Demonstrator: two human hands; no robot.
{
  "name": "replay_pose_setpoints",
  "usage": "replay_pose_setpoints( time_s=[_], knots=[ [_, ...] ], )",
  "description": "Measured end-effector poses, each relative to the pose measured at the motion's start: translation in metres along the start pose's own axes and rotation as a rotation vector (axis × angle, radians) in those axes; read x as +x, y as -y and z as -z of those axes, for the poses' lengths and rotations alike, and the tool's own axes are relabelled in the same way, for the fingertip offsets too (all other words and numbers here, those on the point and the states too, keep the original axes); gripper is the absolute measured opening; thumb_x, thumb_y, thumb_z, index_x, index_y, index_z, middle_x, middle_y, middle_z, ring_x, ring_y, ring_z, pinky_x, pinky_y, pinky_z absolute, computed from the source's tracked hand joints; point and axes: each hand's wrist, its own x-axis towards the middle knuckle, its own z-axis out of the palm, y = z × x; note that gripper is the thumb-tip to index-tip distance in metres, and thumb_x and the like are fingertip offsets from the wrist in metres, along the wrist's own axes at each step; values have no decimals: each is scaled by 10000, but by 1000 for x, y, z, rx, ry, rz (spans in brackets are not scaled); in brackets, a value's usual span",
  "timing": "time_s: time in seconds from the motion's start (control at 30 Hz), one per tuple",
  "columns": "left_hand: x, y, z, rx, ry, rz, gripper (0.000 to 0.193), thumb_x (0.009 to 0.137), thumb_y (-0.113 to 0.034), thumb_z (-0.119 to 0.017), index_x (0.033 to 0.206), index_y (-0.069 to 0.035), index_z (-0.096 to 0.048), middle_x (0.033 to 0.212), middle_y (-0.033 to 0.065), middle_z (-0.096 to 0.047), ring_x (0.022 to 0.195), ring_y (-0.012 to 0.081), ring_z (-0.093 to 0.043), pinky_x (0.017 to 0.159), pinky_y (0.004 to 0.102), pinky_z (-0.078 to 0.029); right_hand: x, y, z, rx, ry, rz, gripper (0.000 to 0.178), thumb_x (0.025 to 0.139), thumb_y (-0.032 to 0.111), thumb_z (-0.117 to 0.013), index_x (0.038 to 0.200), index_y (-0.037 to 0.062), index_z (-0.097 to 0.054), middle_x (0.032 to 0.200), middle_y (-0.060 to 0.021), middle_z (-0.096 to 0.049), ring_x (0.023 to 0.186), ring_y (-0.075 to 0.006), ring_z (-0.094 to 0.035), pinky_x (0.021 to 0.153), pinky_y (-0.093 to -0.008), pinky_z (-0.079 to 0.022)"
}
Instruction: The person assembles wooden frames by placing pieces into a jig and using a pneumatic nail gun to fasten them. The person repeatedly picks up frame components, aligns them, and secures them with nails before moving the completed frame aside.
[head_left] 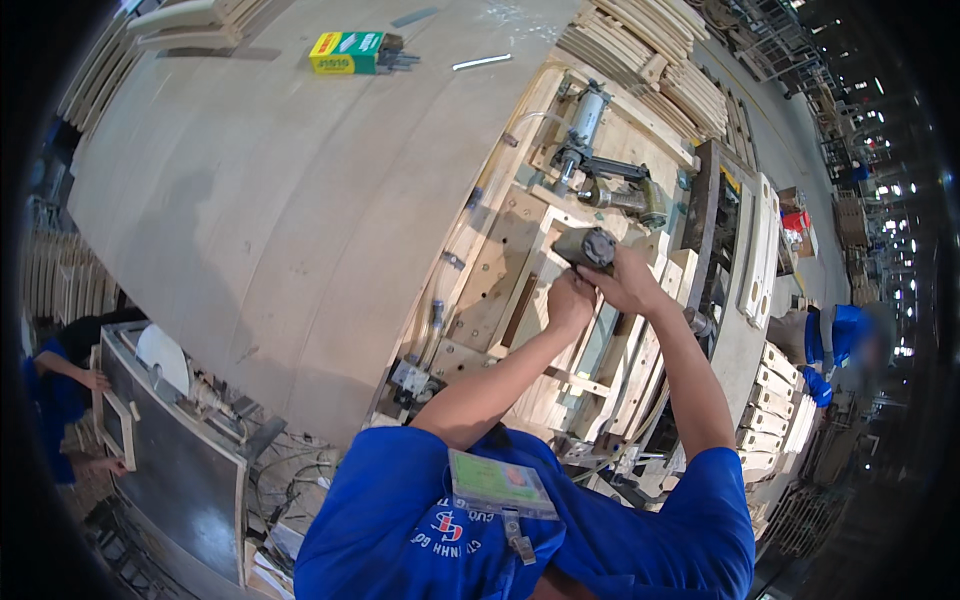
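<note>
In my right hand is a nail gun, its round grey head seen from above over a pale wooden frame that lies in a clamping jig. My left hand is closed just below the tool's head, beside the right fingers; whatever it holds is hidden. A second nail gun rests on the jig beyond my hands. Next to it stands a silver air cylinder. A brown strip lies inside the frame, left of my left hand.
On the broad wooden table at left sit a yellow-green box of nail strips and one loose strip. Wooden parts are stacked beyond the jig. Other people work at a grey-topped machine on the left and farther right.
</note>
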Motion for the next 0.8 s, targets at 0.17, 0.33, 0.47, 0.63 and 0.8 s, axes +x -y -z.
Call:
replay_pose_setpoints(
  time_s=[0.17, 0.33, 0.47, 0.63, 0.8],
  knots=[
    [-104, 21, 49, -374, 246, 307, 240, 1081, -143, -503, 1081, 38, -661, 878, 96, -707, 673, 153, -683, 543, 300, -522, -59, 41, -34, 121, 283, 20, 427, 922, 135, -741, 1305, 13, -595, 1084, -235, -725, 1023, -422, -704, 928, -432, -546],
    [-143, 32, 84, -475, 299, 478, 236, 1087, -148, -500, 1025, 19, -656, 918, 98, -685, 651, 147, -658, 503, 300, -512, -80, 65, -70, 186, 347, 15, 427, 925, 132, -738, 1297, -3, -578, 1070, -244, -727, 1013, -405, -713, 922, -429, -548],
    [-146, 29, 93, -520, 290, 471, 224, 1083, -121, -511, 990, 24, -653, 837, 90, -670, 646, 150, -648, 478, 317, -473, -80, 67, -85, 141, 314, 40, 427, 925, 128, -730, 1298, -2, -566, 1059, -258, -726, 1027, -431, -710, 921, -448, -553],
    [-143, 40, 92, -477, 304, 366, 158, 1038, -62, -532, 1001, 26, -658, 835, 89, -668, 641, 168, -642, 475, 332, -448, -76, 73, -86, 79, 334, 21, 415, 930, 118, -714, 1308, 11, -581, 1084, -246, -715, 1049, -421, -701, 928, -456, -548],
    [-144, 35, 91, -509, 271, 369, 152, 1021, -33, -526, 1024, 22, -668, 866, 106, -691, 653, 167, -650, 486, 329, -459, -74, 63, -88, 49, 365, 49, 387, 946, 104, -685, 1323, 42, -630, 1154, -202, -676, 1046, -387, -680, 954, -439, -534]
  ],
)
